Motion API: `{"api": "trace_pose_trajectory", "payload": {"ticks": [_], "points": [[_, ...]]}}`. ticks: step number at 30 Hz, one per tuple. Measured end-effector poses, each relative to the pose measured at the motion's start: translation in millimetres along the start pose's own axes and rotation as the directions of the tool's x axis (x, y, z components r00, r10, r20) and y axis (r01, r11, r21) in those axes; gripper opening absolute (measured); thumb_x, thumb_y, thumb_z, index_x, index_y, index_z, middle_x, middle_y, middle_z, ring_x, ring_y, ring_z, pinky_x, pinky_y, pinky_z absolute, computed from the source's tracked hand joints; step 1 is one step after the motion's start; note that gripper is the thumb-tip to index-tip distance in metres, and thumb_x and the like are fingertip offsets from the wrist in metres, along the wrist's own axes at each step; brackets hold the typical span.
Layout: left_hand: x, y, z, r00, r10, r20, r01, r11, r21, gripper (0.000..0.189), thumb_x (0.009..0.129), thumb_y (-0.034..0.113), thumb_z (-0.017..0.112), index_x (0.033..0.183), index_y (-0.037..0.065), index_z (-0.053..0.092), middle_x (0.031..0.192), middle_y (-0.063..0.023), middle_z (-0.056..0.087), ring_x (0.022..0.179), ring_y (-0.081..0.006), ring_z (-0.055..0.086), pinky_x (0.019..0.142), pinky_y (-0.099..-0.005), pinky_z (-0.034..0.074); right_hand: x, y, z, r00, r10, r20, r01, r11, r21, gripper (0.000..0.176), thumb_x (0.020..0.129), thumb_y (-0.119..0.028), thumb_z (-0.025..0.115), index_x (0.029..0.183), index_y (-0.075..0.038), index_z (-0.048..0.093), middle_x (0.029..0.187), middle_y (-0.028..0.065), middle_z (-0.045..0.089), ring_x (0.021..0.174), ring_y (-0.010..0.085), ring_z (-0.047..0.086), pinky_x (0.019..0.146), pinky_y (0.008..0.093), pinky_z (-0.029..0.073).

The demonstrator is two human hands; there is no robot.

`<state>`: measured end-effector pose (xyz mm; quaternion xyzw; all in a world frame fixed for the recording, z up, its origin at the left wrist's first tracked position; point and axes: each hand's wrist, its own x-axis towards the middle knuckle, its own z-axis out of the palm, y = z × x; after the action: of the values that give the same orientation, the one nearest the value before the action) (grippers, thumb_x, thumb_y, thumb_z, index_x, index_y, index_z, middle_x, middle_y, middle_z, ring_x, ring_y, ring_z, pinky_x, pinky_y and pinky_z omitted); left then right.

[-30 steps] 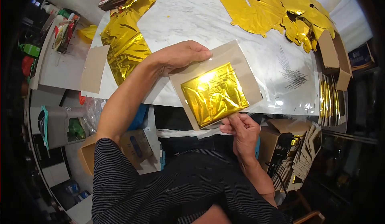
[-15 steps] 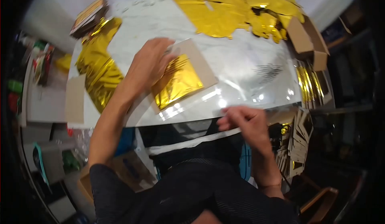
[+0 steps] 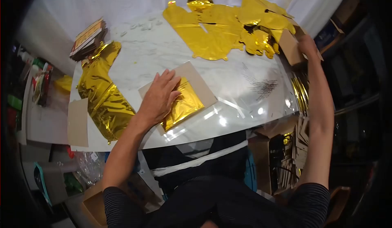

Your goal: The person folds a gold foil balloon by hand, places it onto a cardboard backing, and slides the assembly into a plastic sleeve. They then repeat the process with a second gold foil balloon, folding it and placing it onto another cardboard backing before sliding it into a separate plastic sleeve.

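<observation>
My left hand (image 3: 161, 95) lies flat, fingers spread, on a folded gold foil sheet (image 3: 185, 105). Beneath the foil is a grey cardboard piece (image 3: 196, 77), with clear plastic showing at its lower edge. At the right, my right hand (image 3: 308, 48) reaches to the open cardboard box (image 3: 290, 48) at the table's edge; its fingers are partly hidden there, and whether they hold anything cannot be made out. Clear plastic sheets (image 3: 261, 89) with dark print lie right of the foil.
Flat gold foil shapes (image 3: 216, 32) cover the back of the table (image 3: 143, 44). More gold foil (image 3: 104, 93), a stack of printed cards (image 3: 87, 40) and a cardboard piece (image 3: 77, 122) are at the left. Cardboard pieces (image 3: 290, 162) stand in a box at the lower right.
My right hand has moved from the front table edge up and right to the cardboard box. My left hand now presses flat on the foil. The view has shifted slightly.
</observation>
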<state>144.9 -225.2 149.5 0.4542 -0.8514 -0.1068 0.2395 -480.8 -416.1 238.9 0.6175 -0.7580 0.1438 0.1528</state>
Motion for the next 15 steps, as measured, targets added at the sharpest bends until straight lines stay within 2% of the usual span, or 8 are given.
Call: {"api": "trace_pose_trajectory", "payload": {"ticks": [3,4,7,8,9,12,14,15], "points": [[0,-1,3,0.999,0.005,-0.032,-0.006,1.0,-0.029,0.044,0.106,0.02,0.063,0.145,0.003,0.057,0.154,-0.0243,0.052,0.15,-0.0425,0.044,0.129,-0.0545,0.029,18,22,25,0.927,-0.091,0.365,0.039,0.988,0.147,0.038,0.081,-0.023,0.082,0.095,0.012,0.076,0.071,0.019,0.067,0.068,0.023,0.068,0.068,0.0478,0.055],[1,0,3,0.999,-0.007,-0.042,0.005,0.999,-0.043,0.041,0.106,0.02,0.064,0.143,0.002,0.058,0.153,-0.0243,0.054,0.149,-0.0421,0.045,0.129,-0.054,0.03,25,32,35,0.905,-0.134,0.404,0.12,0.991,0.061,0.036,0.086,-0.027,0.078,0.094,0.008,0.074,0.071,0.0258,0.067,0.07,0.0283,0.071,0.07,0.0502,0.053],[3,0,6,0.998,-0.006,-0.06,0.001,0.997,-0.082,0.04,0.105,0.019,0.065,0.141,0.002,0.059,0.152,-0.0246,0.055,0.148,-0.0428,0.046,0.129,-0.0539,0.03,37,66,68,0.925,-0.16,0.346,0.086,0.972,0.22,0.04,0.087,-0.03,0.077,0.09,0.01,0.073,0.073,0.0295,0.065,0.069,0.033,0.072,0.07,0.0505,0.053],[2,-1,6,0.998,-0.017,-0.059,0.012,0.996,-0.085,0.04,0.105,0.019,0.065,0.141,0.002,0.059,0.152,-0.0246,0.055,0.148,-0.0428,0.046,0.129,-0.0539,0.03,38,70,72,0.921,-0.182,0.343,0.103,0.966,0.237,0.039,0.088,-0.029,0.074,0.093,0.01,0.074,0.075,0.0309,0.067,0.072,0.0386,0.074,0.07,0.05,0.054],[2,-1,7,0.998,-0.019,-0.058,0.014,0.996,-0.088,0.04,0.105,0.019,0.065,0.141,0.002,0.059,0.152,-0.0245,0.055,0.148,-0.0428,0.047,0.129,-0.0538,0.031,41,72,77,0.918,-0.186,0.351,0.106,0.966,0.236,0.039,0.088,-0.029,0.074,0.093,0.01,0.074,0.075,0.0309,0.067,0.072,0.0386,0.074,0.07,0.05,0.054],[2,1,7,0.998,-0.01,-0.065,0.005,0.996,-0.09,0.039,0.105,0.018,0.065,0.14,0.003,0.06,0.151,-0.0242,0.056,0.147,-0.0425,0.048,0.129,-0.0535,0.031,29,59,49,0.933,-0.113,0.342,0.061,0.985,0.16,0.038,0.088,-0.03,0.073,0.095,0.008,0.075,0.083,0.0314,0.07,0.081,0.0437,0.075,0.075,0.0498,0.055],[4,1,7,0.998,-0.009,-0.063,0.004,0.997,-0.073,0.038,0.106,0.019,0.064,0.14,0.004,0.061,0.151,-0.0233,0.057,0.148,-0.0412,0.048,0.129,-0.0529,0.032,2,24,7,0.974,-0.1,0.205,0.097,0.995,0.024,0.035,0.089,-0.029,0.072,0.098,0.004,0.077,0.09,0.0299,0.073,0.09,0.0454,0.075,0.081,0.0503,0.056],[4,2,7,0.998,0.009,-0.057,-0.014,0.996,-0.084,0.038,0.106,0.019,0.064,0.14,0.004,0.061,0.151,-0.0233,0.057,0.148,-0.0412,0.048,0.129,-0.0529,0.032,1,21,-4,0.964,-0.059,0.259,0.057,0.998,0.012,0.036,0.087,-0.033,0.076,0.104,-0.002,0.08,0.101,0.0273,0.075,0.096,0.0459,0.075,0.086,0.0507,0.057]]}}
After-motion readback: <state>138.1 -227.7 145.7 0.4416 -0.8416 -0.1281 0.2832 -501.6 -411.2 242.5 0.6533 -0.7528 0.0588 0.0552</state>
